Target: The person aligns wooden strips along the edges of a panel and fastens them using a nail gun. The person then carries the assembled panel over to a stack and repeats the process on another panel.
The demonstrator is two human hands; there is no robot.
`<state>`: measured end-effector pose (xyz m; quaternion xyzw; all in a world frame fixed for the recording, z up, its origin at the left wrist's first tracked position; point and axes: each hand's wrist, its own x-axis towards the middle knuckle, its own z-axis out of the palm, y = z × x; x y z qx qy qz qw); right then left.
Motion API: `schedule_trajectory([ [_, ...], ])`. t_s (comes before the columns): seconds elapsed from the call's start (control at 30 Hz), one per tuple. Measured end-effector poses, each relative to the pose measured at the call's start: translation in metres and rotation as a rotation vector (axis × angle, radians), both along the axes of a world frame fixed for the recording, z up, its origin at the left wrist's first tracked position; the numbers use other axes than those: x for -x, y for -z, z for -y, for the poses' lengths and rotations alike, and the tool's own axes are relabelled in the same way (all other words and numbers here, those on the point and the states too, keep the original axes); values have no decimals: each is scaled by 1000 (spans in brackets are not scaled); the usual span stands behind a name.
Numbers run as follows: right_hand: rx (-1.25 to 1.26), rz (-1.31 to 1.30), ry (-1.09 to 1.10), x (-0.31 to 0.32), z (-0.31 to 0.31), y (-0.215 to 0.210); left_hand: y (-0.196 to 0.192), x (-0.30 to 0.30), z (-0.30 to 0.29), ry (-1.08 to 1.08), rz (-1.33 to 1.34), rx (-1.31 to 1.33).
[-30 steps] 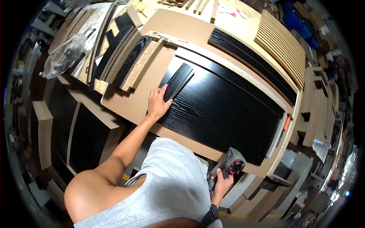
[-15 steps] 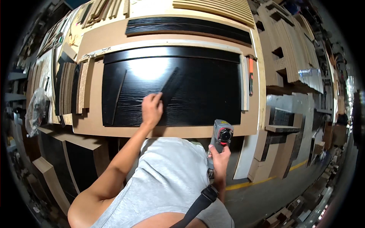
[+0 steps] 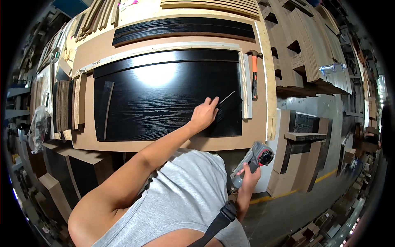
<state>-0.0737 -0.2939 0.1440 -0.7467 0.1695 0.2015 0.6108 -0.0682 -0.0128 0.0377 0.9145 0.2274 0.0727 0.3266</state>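
Note:
A wide black wood-grain panel (image 3: 164, 86) lies flat, with light wooden rails along its far and right edges. Over its right part, my left hand (image 3: 205, 114) pinches a thin black strip (image 3: 227, 97), whose pale edge points up and to the right. The strip's lower part blends into the dark panel. A similar dark strip (image 3: 108, 109) stands across the panel's left end. My right hand (image 3: 250, 178) is wrapped around a grey nail gun (image 3: 263, 154) with a round black cap and red ring, held off the table's near right corner.
An orange-handled hammer (image 3: 254, 74) lies right of the rail. Beyond the panel is a long black board (image 3: 185, 29). Several board pieces (image 3: 62, 105) stand at the left. Stacked brown boards (image 3: 312, 49) and a plastic bottle (image 3: 331, 68) are at the right.
My left hand has carried the black strip from the panel's middle to its right part. The nail gun in my right hand has shifted right and slightly down. The view has also shifted.

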Motion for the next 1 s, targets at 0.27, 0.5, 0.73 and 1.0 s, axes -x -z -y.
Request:
schedule_trajectory([
  [0.27, 7, -75, -52, -37, -16, 13, -7, -32, 12, 99, -99, 76],
  [0.5, 2, -50, -155, -63, -42, 3, -8, -70, -14, -75, -35, 140],
  [0.73, 97, -131, -143, -67, -39, 5, -1, -53, -16, 84, -3, 236],
  [1.0, 85, -131, -69, -71, -28, 19, 2, -31, -40, 178, -13, 56],
])
